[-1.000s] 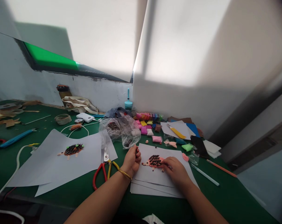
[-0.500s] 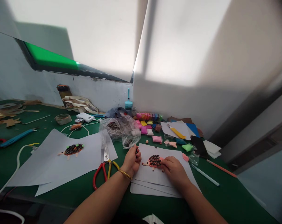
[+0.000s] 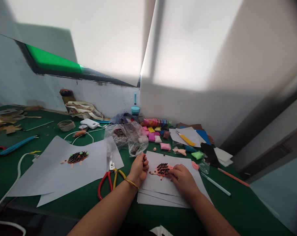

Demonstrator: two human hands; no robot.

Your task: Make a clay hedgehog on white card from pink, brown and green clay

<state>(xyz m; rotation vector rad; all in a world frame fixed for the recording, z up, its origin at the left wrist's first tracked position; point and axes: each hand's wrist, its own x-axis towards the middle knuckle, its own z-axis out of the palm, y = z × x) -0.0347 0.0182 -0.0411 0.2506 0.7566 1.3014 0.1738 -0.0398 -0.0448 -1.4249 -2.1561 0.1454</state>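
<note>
Relative to the preceding views, the right hand (image 3: pixel 184 180) is shifted slightly leftward over the rear of the pink hedgehog figure (image 3: pixel 160 171), laid on white paper (image 3: pixel 154 187) at lower centre; this area is judged to be under work, though no addition to the dark pieces (image 3: pixel 164 166) can be confirmed. Whether a piece is pinched by the right fingertips cannot be told, while the left hand (image 3: pixel 140 167) is curled closed at the paper's left edge. The rear is obscured by the right hand; a plastic bag (image 3: pixel 126 134) is positioned beyond the left hand.
</note>
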